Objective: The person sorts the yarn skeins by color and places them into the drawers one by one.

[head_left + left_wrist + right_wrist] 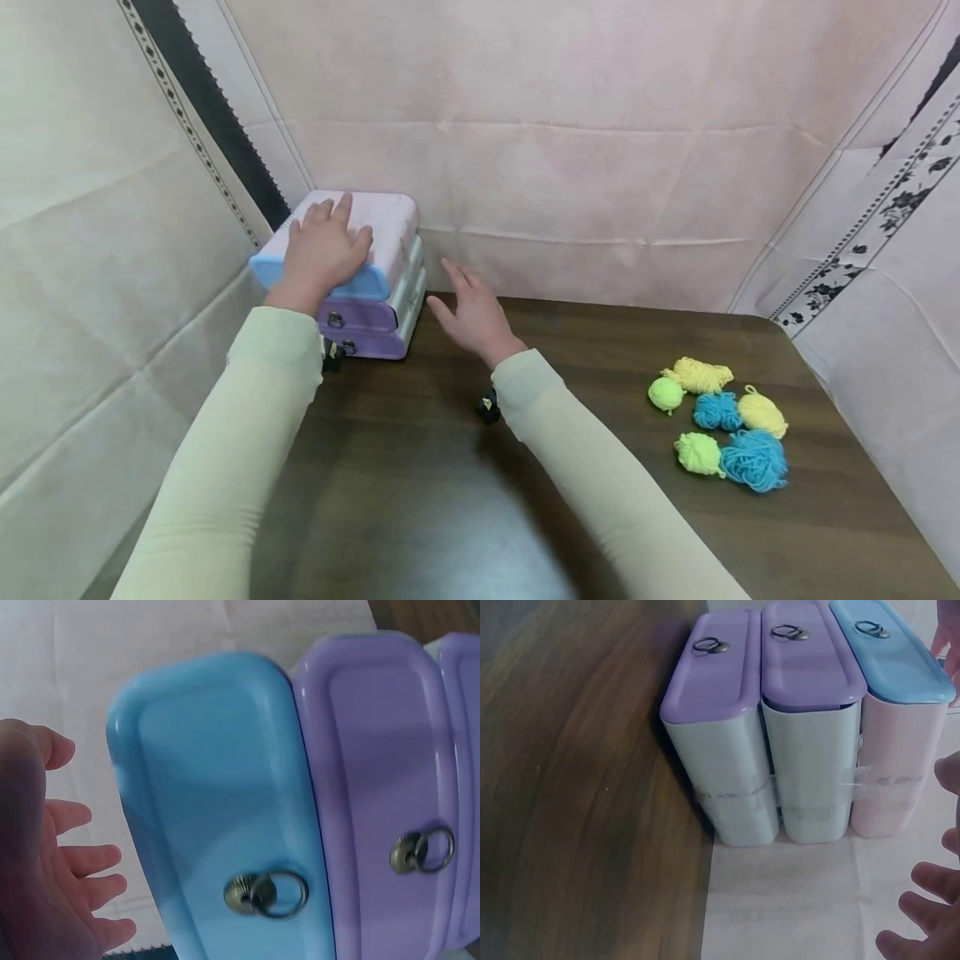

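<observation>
A stack of three small drawer boxes stands at the back left of the table, with a blue drawer front (363,285) on top and two purple drawer fronts (382,750) below. Over the pale pink top (386,218) my left hand (324,250) is spread, fingers straight; the left wrist view has it just above the blue front. Metal ring pulls (277,894) hang on the fronts. To the right of the stack, apart from it, my right hand (477,318) hovers with fingers extended and nothing held. Clear tape (739,796) runs across the boxes' sides.
Several yarn balls lie at the right of the dark wooden table (420,467): yellow (699,376), lime green (698,454) and blue (755,461). A pale cloth (555,183) hangs right behind the table, and more cloth (112,275) closes the left side beside the stack.
</observation>
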`<state>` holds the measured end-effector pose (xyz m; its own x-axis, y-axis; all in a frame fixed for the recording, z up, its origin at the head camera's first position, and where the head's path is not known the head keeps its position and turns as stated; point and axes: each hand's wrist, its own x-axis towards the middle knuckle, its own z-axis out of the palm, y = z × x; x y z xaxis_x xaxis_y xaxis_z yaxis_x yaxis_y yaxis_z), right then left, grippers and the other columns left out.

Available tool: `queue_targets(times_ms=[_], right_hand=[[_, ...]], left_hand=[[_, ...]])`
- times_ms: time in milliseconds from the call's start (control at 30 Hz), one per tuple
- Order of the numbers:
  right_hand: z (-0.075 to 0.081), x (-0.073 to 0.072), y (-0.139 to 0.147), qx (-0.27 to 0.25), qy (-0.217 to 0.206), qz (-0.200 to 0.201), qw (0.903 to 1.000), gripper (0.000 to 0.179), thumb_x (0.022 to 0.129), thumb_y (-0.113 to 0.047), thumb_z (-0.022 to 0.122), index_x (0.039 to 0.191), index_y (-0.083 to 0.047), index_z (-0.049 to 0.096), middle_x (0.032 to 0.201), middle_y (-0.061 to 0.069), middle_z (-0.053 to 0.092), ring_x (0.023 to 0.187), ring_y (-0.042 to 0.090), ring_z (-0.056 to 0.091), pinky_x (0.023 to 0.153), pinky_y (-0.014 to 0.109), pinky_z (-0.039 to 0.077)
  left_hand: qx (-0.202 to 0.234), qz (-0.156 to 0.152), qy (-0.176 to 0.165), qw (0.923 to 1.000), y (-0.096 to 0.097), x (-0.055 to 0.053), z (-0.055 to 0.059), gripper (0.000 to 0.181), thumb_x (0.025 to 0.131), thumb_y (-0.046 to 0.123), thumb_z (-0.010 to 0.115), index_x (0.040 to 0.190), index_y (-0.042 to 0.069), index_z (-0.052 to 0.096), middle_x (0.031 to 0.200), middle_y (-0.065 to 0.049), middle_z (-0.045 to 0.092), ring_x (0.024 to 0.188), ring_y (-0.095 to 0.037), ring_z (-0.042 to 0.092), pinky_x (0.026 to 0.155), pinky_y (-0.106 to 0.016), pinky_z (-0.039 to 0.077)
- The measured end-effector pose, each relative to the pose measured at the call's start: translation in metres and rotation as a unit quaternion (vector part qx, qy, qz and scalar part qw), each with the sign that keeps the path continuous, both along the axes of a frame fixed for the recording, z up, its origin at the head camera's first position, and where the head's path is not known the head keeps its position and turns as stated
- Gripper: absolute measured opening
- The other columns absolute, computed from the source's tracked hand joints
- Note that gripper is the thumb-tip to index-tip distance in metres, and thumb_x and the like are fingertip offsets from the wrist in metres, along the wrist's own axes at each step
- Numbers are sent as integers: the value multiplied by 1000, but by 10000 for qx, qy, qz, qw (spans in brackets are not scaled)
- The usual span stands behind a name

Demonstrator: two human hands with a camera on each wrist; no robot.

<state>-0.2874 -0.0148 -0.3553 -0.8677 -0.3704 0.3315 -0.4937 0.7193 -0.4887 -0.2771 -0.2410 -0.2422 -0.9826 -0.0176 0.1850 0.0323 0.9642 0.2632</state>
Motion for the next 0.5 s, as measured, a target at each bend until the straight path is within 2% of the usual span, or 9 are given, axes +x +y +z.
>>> queue_targets(times_ms=[167,333,500], right_hand=[[-1,2,-7,-126,-215,17,9997,68,98,-53,45,156,-28,19,157,6,31,143,26,34,115,43,33],[-2,4,-15,-217,-343,92,9991,68,98,-50,47,156,-28,19,157,4,30,141,25,37,114,43,34],[2,1,-21,-313,-190,145,9992,67,98,-46,50,155,-26,21,155,4,33,140,24,38,114,42,35]], left_hand=[[32,217,-5,9998,-16,2,-1,73,99,52,16,157,11,3,160,-25,10,148,-45,6,116,-66,4],[33,441,-5,9990,-35,5,-6,73,99,51,16,156,6,2,159,-29,10,146,-49,6,114,-67,6],[82,662,16,9978,-48,5,-7,75,99,51,15,155,4,4,158,-30,9,145,-50,8,114,-67,8]])
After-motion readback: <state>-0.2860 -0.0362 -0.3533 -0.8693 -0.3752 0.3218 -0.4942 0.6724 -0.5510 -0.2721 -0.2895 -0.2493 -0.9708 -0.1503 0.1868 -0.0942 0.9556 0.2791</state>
